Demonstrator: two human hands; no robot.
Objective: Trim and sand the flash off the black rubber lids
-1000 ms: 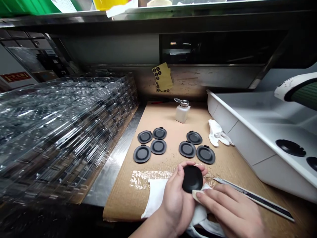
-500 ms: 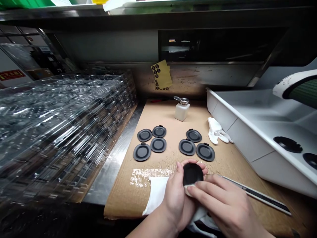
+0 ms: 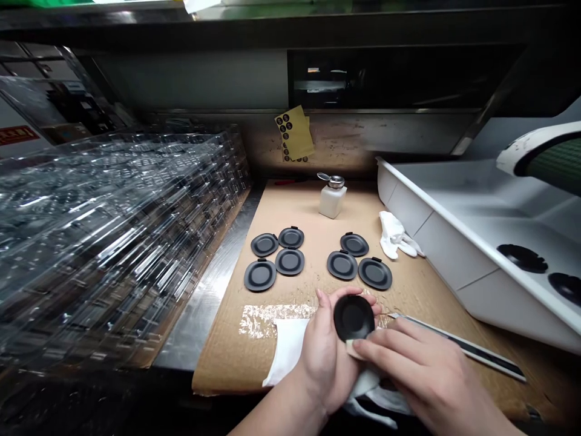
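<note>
A round black disc-shaped part (image 3: 353,317) lies in my left hand (image 3: 327,357), its palm up and fingers cupped behind the part. My right hand (image 3: 422,369) pinches a small off-white pad (image 3: 354,350) against the part's near edge. Most of the pad is hidden under my fingertips. Ahead of my hands, several dark oval parts with small tabs lie in two groups: a left group (image 3: 289,261) and a right group (image 3: 342,265). White cloth (image 3: 290,348) lies beneath and beside my left wrist.
A cutter knife (image 3: 472,348) lies right of my hands. Further back stand a white pump bottle (image 3: 333,200) and a white glove (image 3: 394,235). A white bin (image 3: 436,248) holding black parts borders the right. Stacked clear trays (image 3: 136,230) fill the left. Cardboard (image 3: 231,357) covers the worktop.
My right hand and the pad have slid slightly right and down along the part's edge, so more of its face shows. The view has shifted a little.
</note>
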